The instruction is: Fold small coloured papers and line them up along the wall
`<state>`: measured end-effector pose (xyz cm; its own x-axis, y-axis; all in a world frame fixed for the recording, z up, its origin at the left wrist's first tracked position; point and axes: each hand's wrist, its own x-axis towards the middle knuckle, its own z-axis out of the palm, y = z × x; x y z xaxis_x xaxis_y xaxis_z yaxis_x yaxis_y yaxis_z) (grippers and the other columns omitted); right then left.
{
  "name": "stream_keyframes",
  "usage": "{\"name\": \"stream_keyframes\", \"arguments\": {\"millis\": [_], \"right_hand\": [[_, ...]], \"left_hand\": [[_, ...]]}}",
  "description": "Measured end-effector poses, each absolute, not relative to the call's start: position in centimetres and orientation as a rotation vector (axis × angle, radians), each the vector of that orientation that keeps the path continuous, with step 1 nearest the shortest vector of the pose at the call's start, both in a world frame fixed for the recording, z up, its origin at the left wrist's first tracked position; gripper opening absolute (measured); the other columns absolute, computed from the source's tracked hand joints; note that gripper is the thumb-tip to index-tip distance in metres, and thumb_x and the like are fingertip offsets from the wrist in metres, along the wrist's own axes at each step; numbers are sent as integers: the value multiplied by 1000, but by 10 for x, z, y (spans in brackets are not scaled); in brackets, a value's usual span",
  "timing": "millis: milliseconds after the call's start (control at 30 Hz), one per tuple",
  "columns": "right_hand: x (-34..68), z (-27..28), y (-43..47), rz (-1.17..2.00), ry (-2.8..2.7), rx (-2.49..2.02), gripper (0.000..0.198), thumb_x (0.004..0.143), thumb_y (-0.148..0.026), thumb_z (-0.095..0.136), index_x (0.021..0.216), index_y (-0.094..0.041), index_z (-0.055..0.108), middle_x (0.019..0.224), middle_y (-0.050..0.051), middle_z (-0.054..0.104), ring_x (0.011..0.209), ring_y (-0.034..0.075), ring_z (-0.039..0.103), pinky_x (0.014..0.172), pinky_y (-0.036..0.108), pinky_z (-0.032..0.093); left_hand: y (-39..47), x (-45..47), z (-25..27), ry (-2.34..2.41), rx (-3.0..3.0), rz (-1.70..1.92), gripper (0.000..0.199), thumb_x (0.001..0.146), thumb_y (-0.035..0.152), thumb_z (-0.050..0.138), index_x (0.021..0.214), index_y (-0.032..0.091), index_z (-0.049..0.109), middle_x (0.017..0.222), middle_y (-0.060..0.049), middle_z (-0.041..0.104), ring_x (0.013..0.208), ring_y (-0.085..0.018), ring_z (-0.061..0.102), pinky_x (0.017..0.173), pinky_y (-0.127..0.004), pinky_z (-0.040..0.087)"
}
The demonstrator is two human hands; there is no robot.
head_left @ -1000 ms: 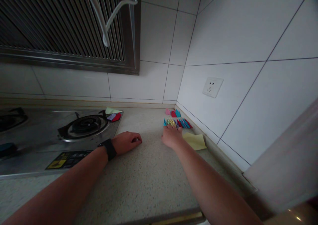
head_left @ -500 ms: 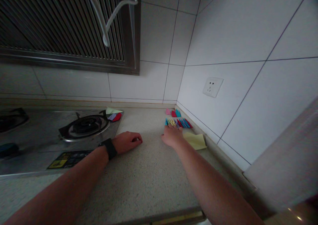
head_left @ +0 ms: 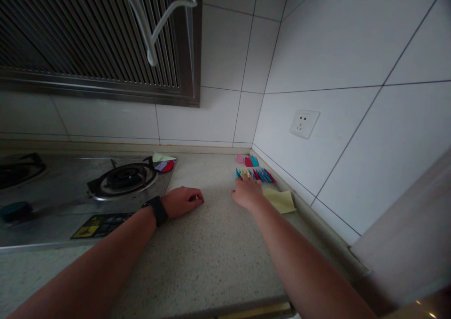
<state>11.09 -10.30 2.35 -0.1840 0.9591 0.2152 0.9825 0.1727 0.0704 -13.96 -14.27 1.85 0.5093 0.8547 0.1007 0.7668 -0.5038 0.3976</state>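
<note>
**Here, two hands down on a speckled kitchen table**

Now we are looking into the corner of a kitchen: a pale speckled table (head_left: 211, 258) runs up to white tiled walls, with a white wall socket (head_left: 304, 123) on the right-hand wall and a dark ribbed extractor hood (head_left: 91, 37) overhead, a white cable (head_left: 151, 32) looping down across it.

The right hand (head_left: 248, 193) lies palm down, fingers (head_left: 243, 180) stretched out flat and released, their tips touching the near end of a row of small folded paper pieces (head_left: 256, 174) in blue, yellow, red and purple, too many and too small to count. Just behind that row sit three more folded pieces (head_left: 246, 160), one pink, one red, one teal. Beside the right hand, toward the wall, lies one yellow paper sheet (head_left: 282, 200).

The left hand (head_left: 183, 200) rests loosely curled on the table, holding nothing, a black watch (head_left: 158, 210) on the wrist. Left of it sits a steel gas stove (head_left: 52, 201) with two burners, the nearer burner (head_left: 123, 177) in clear view. On the stove's back corner lies a small cluster of paper scraps (head_left: 162, 163), green, lilac and red.
</note>
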Motion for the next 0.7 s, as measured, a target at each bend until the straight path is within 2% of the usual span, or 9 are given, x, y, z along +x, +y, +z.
{"name": "stream_keyframes", "arguments": {"millis": [200, 300, 433, 500, 567, 700], "right_hand": [[111, 23, -102, -270, -2326, -1878, 40, 79, -38, 51, 108, -12, 61, 122, 22, 48, 115, 38, 43, 88, 54, 33], [106, 24, -102, -208, -2356, -1773, 37, 81, -35, 51, 108, -13, 61, 118, 21, 51, 112, 34, 46, 89, 48, 36], [90, 24, -106, 67, -2494, -1295, 32, 85, -26, 47, 112, -14, 61, 108, 13, 58, 101, 21, 54, 90, 34, 38], [81, 22, -112, 108, -2589, -1039, 32, 84, -25, 50, 113, -16, 60, 108, 10, 59, 102, 20, 52, 92, 33, 37], [76, 20, -117, 80, -2704, -871, 33, 82, -28, 55, 114, -18, 60, 110, 10, 58, 105, 22, 49, 93, 36, 36], [74, 17, -120, 76, -2783, -831, 38, 82, -31, 56, 119, -22, 58, 114, 10, 55, 108, 24, 45, 92, 41, 35]], "left_hand": [[-141, -139, 18, 1361, 2468, 424, 28, 87, 41, 45, 96, 25, 65, 75, 0, 64, 67, -13, 56, 59, -23, 35], [-141, -140, 17, 1358, 2472, 424, 28, 87, 41, 45, 95, 24, 66, 75, 0, 64, 67, -13, 56, 59, -23, 35], [-142, -139, 18, 1373, 2480, 404, 27, 87, 40, 45, 97, 25, 65, 77, 0, 65, 67, -13, 57, 59, -24, 37], [-142, -138, 20, 1391, 2513, 389, 27, 87, 38, 44, 98, 26, 65, 78, 0, 66, 69, -14, 58, 61, -25, 38], [-140, -138, 21, 1422, 2593, 415, 25, 87, 36, 44, 96, 25, 66, 80, -1, 65, 75, -15, 58, 66, -26, 40], [-129, -149, 19, 1653, 2729, 580, 23, 85, 33, 48, 97, 22, 65, 95, -5, 63, 97, -21, 53, 89, -33, 39]]}}
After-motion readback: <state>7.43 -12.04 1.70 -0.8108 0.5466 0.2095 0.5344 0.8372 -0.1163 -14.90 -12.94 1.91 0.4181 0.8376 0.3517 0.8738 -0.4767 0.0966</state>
